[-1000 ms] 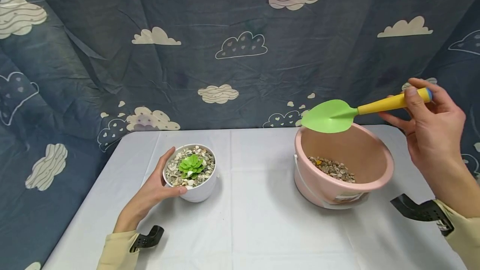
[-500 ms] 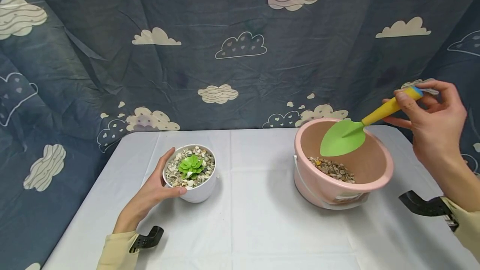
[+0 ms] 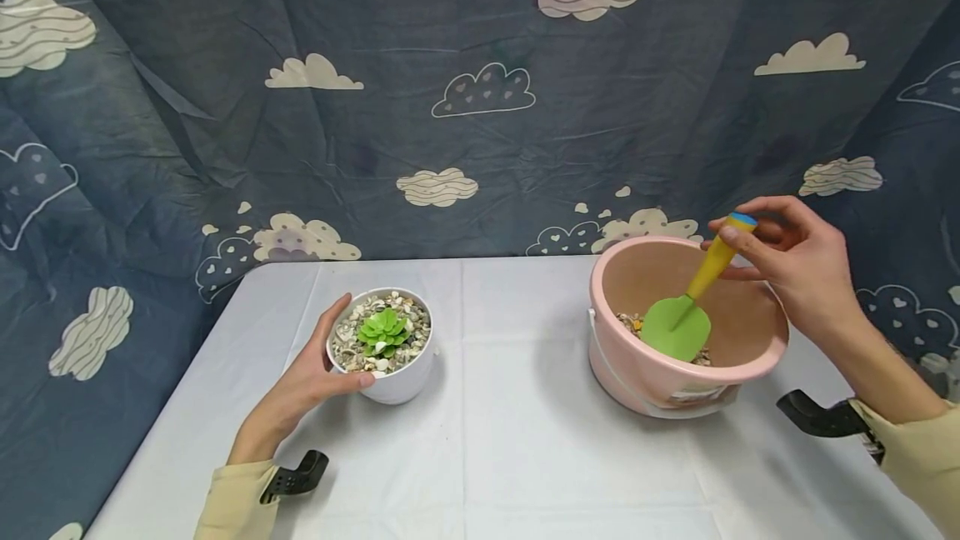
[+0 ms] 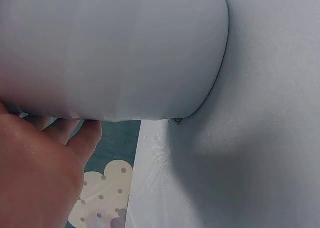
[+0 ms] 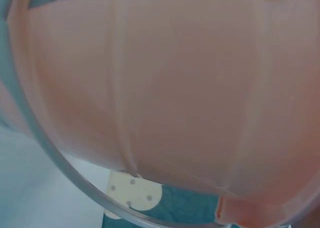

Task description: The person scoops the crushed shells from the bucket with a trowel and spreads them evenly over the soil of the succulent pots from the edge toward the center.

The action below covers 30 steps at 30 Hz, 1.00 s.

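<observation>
My left hand (image 3: 303, 382) grips the side of a small white flowerpot (image 3: 399, 382), thumb at the front rim and fingers round the far left side. Pebbles (image 3: 347, 346) fill the pot around a green succulent (image 3: 382, 332). In the left wrist view the pot's smooth wall (image 4: 130, 53) stands on the cloth, with fingers (image 4: 87, 140) against it. My right hand (image 3: 802, 265) pinches the yellow handle of a toy trowel (image 3: 678, 327) near its blue end. The green blade points down inside a pink bucket (image 3: 611, 365), overlapping the pebbles there. The bucket's wall (image 5: 185, 88) fills the right wrist view.
Both containers stand on a table with a white cloth (image 3: 517, 457). The bucket's thin white handle (image 3: 622, 386) hangs down its front. Behind the table hangs a dark blue curtain (image 3: 465, 23) with cloud prints.
My right hand has moved left and down, tipping the trowel from nearly level above the bucket to blade-down inside it. The left hand and the flowerpot have stayed put.
</observation>
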### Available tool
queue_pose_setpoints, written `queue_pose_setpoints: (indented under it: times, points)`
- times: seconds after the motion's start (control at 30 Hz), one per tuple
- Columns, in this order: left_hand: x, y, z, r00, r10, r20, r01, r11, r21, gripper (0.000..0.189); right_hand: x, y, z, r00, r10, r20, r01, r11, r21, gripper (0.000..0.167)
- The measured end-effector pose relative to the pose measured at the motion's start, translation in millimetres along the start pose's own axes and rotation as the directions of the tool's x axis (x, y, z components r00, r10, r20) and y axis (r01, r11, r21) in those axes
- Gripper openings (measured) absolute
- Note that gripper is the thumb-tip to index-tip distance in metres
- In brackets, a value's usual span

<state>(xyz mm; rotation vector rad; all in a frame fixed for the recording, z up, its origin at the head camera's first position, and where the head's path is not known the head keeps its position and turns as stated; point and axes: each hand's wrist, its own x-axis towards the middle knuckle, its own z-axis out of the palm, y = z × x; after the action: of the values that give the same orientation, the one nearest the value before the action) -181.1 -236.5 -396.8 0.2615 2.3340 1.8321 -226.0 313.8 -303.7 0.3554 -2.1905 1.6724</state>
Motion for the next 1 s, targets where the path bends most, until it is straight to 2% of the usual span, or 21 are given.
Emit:
queue_pose_setpoints:
  times: [0.1,0.17,0.47,0.57,0.73,0.87,1.0]
  points:
    - [0.1,0.3,0.2,1.000,-0.004,-0.004,0.004,1.000,0.004,0.111,-1.4,2.4,3.0,0.999,0.015,0.035,-0.009,0.985,-0.173,0.034]
    - [0.4,0.7,0.5,1.000,-0.006,-0.005,0.006,1.000,0.006,0.111,-1.8,4.1,5.6,0.998,0.024,0.066,-0.009,0.975,-0.222,0.033]
    - [-1.1,3.1,0.6,1.000,-0.016,-0.007,0.016,1.000,0.021,0.110,1.3,6.4,15.1,0.973,0.136,0.185,-0.075,0.949,-0.307,0.034]
    - [-1.4,2.9,-0.1,1.000,-0.015,-0.010,0.015,1.000,0.021,0.110,5.4,5.8,15.4,0.968,0.143,0.207,-0.063,0.935,-0.348,0.033]
    - [-0.5,0.9,-0.2,1.000,-0.006,-0.005,0.006,1.000,-0.005,0.111,14.2,6.2,9.6,0.969,0.140,0.202,-0.031,0.885,-0.464,0.030]
    - [-0.3,0.0,0.1,1.000,0.004,0.000,-0.004,1.000,-0.011,0.111,18.2,8.1,5.2,0.964,0.177,0.199,-0.047,0.847,-0.530,0.034]
    - [0.0,-0.3,0.2,1.000,0.011,0.002,-0.011,1.000,-0.013,0.110,21.6,11.8,4.4,0.953,0.195,0.231,-0.044,0.846,-0.531,0.039]
